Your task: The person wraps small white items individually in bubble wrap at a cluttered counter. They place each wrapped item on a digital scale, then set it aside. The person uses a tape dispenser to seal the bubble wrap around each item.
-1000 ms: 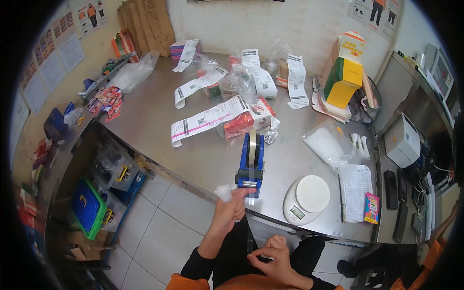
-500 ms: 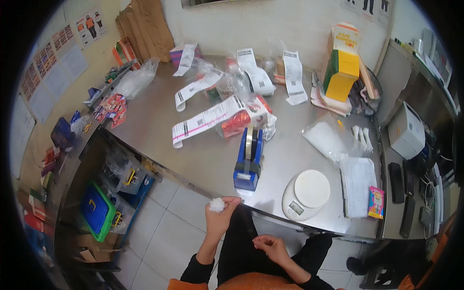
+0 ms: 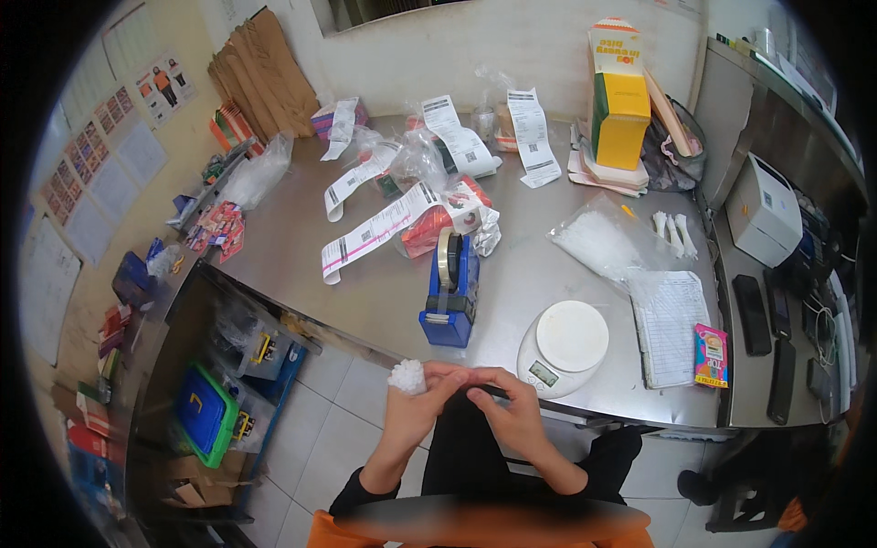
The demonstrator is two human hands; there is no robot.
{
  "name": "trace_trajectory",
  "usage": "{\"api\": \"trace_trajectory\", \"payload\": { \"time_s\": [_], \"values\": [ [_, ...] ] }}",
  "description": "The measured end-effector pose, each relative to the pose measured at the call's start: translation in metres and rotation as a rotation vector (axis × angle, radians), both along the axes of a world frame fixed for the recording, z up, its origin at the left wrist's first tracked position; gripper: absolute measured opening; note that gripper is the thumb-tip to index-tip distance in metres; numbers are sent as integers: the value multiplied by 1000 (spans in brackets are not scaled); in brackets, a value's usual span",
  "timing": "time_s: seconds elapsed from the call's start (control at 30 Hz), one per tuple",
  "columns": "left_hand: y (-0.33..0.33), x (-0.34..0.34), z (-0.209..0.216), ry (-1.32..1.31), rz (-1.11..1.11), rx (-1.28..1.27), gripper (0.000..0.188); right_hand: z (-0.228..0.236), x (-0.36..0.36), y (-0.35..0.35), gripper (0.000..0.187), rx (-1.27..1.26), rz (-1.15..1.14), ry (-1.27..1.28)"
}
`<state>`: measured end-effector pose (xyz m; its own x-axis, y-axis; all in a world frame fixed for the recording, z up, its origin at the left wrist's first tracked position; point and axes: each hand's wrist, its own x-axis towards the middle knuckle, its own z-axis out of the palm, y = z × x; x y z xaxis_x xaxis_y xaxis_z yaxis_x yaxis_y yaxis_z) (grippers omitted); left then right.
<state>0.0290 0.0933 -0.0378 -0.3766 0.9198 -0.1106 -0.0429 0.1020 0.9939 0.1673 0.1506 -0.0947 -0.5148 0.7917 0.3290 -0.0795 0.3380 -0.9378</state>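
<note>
My left hand (image 3: 413,418) is closed around a small packet of white granules (image 3: 407,375), whose white lump bulges out by the knuckles. Pinched fingers of my right hand (image 3: 513,416) meet the left fingertips at the packet's other end; what lies between them is too small to make out. Both hands are just off the steel table's front edge, above my lap. Just beyond them stands a blue tape dispenser (image 3: 449,315). A white digital scale (image 3: 573,338) sits to the right of the hands.
Behind the scale lie a clear bag of white granules (image 3: 598,242), slim tied white packets (image 3: 674,235) and a lined sheet (image 3: 671,333) with a colourful sachet (image 3: 711,356). Bagged goods with long receipts (image 3: 379,233) cover the back. A green-rimmed blue lid (image 3: 203,413) is lower left.
My right hand has risen from my lap to meet the left, and its fingers now pinch at the left fingertips. The left hand still holds the white packet. The view has shifted slightly.
</note>
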Motion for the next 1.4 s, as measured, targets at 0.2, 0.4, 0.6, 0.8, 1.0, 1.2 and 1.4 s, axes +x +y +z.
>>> {"api": "trace_trajectory", "payload": {
  "time_s": [0.2, 0.4, 0.6, 0.8, 1.0, 1.2, 1.4],
  "values": [
    [11, -4, -3, 199, -91, 58, 31, -1, 24, 14, 12, -439, 176, 242],
    [34, 11, -9, 137, -185, 161, 65, 55, 56, 26, 11, 49, 391, -27],
    [42, 42, 1, 169, -146, 401, 78, 91, 51, 38, 15, 353, 246, -246],
    [36, 53, 15, 275, -237, 334, 84, 92, 59, 38, 25, 405, 120, -400],
    [40, 48, 12, 199, -517, 286, 82, 95, 61, 32, 37, 319, -76, -357],
    [44, 52, 8, 30, -685, 279, 77, 79, 60, 42, 24, 97, 153, -204],
    [48, 57, 8, -90, -717, 151, 73, 47, 61, 50, 26, -77, 313, -11]
  ]
}}
